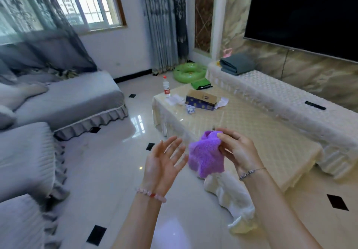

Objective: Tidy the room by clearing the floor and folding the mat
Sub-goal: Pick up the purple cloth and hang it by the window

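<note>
My right hand (235, 149) pinches a fluffy purple cloth (206, 156), which hangs in front of me above the tiled floor. My left hand (164, 161) is held palm-up just left of the cloth, fingers spread and straight, touching nothing. A white fluffy cloth (232, 196) lies on the floor below the purple one, against the near corner of the coffee table. A folded grey mat (237, 63) lies on the far end of the long white cabinet.
The cream coffee table (251, 138) carries a water bottle (166, 88), an open cardboard box (201, 100) and crumpled paper. A green inflatable ring (188, 72) and a green bag (201, 84) lie on the floor beyond. Grey sofas (64, 101) line the left.
</note>
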`<state>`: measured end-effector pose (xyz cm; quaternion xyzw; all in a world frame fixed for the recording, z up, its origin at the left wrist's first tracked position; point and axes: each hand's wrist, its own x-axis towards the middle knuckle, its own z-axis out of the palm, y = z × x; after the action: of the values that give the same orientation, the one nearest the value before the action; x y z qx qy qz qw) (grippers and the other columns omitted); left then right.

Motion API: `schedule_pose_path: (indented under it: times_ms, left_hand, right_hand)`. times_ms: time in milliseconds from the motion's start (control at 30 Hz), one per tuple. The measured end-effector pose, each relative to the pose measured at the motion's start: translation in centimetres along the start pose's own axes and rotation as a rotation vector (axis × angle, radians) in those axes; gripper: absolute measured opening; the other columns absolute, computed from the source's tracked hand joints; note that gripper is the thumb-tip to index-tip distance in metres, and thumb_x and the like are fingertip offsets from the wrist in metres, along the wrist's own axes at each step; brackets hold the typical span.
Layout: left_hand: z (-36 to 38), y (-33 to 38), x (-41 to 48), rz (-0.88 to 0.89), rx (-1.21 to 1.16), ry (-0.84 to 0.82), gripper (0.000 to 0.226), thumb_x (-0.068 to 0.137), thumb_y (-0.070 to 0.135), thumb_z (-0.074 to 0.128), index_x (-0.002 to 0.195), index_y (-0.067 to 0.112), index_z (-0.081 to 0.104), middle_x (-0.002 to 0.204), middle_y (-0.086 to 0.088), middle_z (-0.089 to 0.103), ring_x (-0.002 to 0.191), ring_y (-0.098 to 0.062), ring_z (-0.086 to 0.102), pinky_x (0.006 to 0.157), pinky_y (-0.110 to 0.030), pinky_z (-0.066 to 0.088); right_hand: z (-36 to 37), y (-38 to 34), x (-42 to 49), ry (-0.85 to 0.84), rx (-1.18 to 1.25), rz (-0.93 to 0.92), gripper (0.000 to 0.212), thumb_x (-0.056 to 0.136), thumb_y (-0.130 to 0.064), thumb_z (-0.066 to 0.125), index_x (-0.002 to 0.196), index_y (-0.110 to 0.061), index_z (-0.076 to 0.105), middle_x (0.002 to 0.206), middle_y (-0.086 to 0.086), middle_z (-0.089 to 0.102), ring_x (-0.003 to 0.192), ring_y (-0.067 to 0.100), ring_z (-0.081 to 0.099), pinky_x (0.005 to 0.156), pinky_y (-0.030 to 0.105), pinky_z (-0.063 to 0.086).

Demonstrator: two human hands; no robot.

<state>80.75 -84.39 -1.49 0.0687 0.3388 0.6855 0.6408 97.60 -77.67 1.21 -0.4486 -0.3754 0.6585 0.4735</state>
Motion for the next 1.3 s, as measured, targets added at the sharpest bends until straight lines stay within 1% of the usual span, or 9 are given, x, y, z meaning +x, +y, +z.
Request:
schedule_pose_path:
  times_ms: [167, 333, 433, 533, 667, 800, 967, 1133, 1300]
  left_hand:
    - [-4.8, 8.4, 1.1, 0.059, 0.012, 0.037, 0.031, 0.094, 0.026, 0.040, 0.095, 0.007, 0.064, 0.087, -0.005, 0.070, 0.083, -0.022, 0.062, 0.078, -0.038, 0.052]
    - [-9.6, 15.4, 2.9, 0.148, -0.051, 0.098, 0.031, 0.094, 0.027, 0.040, 0.097, 0.007, 0.064, 0.091, -0.004, 0.070, 0.084, -0.022, 0.064, 0.079, -0.040, 0.050]
    - [-11.8, 18.7, 4.6, 0.198, -0.096, 0.153, 0.031, 0.094, 0.027, 0.041, 0.096, 0.008, 0.064, 0.088, -0.004, 0.071, 0.081, -0.022, 0.065, 0.081, -0.039, 0.050]
    - [-13.5, 21.6, 7.3, 0.226, -0.135, 0.197, 0.030, 0.095, 0.027, 0.039, 0.095, 0.008, 0.063, 0.085, -0.003, 0.071, 0.080, -0.021, 0.063, 0.075, -0.037, 0.055]
    - [-14.9, 26.1, 12.9, 0.250, -0.208, 0.233, 0.030, 0.095, 0.027, 0.040, 0.093, 0.008, 0.063, 0.083, -0.003, 0.071, 0.078, -0.020, 0.062, 0.066, -0.035, 0.058]
    - [-14.5, 30.9, 19.6, 0.252, -0.211, 0.255, 0.029, 0.095, 0.027, 0.039, 0.094, 0.009, 0.063, 0.083, -0.002, 0.071, 0.080, -0.020, 0.060, 0.073, -0.038, 0.051]
    - [-14.4, 37.1, 27.5, 0.279, -0.196, 0.268, 0.029, 0.096, 0.026, 0.040, 0.096, 0.009, 0.062, 0.083, -0.003, 0.071, 0.083, -0.021, 0.060, 0.074, -0.039, 0.050]
    - [-15.8, 41.7, 33.9, 0.253, -0.232, 0.265, 0.027, 0.095, 0.025, 0.041, 0.096, 0.010, 0.063, 0.085, -0.002, 0.071, 0.083, -0.020, 0.062, 0.071, -0.037, 0.054]
    - [-17.9, 46.8, 41.7, 0.209, -0.226, 0.267, 0.026, 0.095, 0.025, 0.042, 0.096, 0.010, 0.063, 0.086, -0.002, 0.071, 0.084, -0.019, 0.062, 0.070, -0.036, 0.055]
  right_hand:
    - [10.1, 2.8, 2.6, -0.069, 0.055, 0.028, 0.016, 0.088, 0.003, 0.056, 0.098, -0.006, 0.065, 0.065, -0.001, 0.069, 0.052, 0.001, 0.062, 0.049, 0.014, 0.049]
    - [19.0, 5.6, 6.1, -0.165, -0.053, 0.071, 0.016, 0.088, 0.001, 0.058, 0.100, -0.007, 0.065, 0.081, 0.009, 0.065, 0.056, 0.004, 0.062, 0.053, 0.014, 0.050]
    - [23.3, 6.7, 9.1, -0.234, -0.116, 0.085, 0.016, 0.089, -0.002, 0.058, 0.099, -0.009, 0.067, 0.086, 0.011, 0.065, 0.069, 0.013, 0.060, 0.056, 0.015, 0.052]
    - [27.3, 7.5, 12.8, -0.293, -0.147, 0.105, 0.016, 0.088, -0.002, 0.058, 0.093, -0.014, 0.068, 0.090, 0.013, 0.063, 0.078, 0.017, 0.057, 0.056, 0.015, 0.051]
    - [32.0, 8.2, 19.0, -0.345, -0.180, 0.120, 0.017, 0.087, -0.001, 0.058, 0.092, -0.013, 0.069, 0.082, 0.010, 0.065, 0.070, 0.015, 0.058, 0.054, 0.016, 0.050]
    - [36.7, 7.7, 25.9, -0.364, -0.167, 0.166, 0.018, 0.087, 0.002, 0.056, 0.093, -0.009, 0.068, 0.066, 0.002, 0.067, 0.052, 0.006, 0.059, 0.049, 0.015, 0.049]
    - [42.6, 6.6, 34.6, -0.385, -0.192, 0.152, 0.017, 0.087, 0.001, 0.057, 0.093, -0.009, 0.069, 0.073, 0.007, 0.063, 0.060, 0.013, 0.056, 0.052, 0.015, 0.050]
    - [47.6, 6.6, 41.6, -0.388, -0.205, 0.141, 0.017, 0.087, 0.001, 0.057, 0.093, -0.009, 0.069, 0.073, 0.006, 0.065, 0.057, 0.011, 0.057, 0.052, 0.016, 0.050]
    - [52.2, 7.8, 48.7, -0.332, -0.247, 0.137, 0.018, 0.087, -0.001, 0.057, 0.096, -0.010, 0.070, 0.079, 0.008, 0.063, 0.065, 0.014, 0.056, 0.053, 0.016, 0.050]
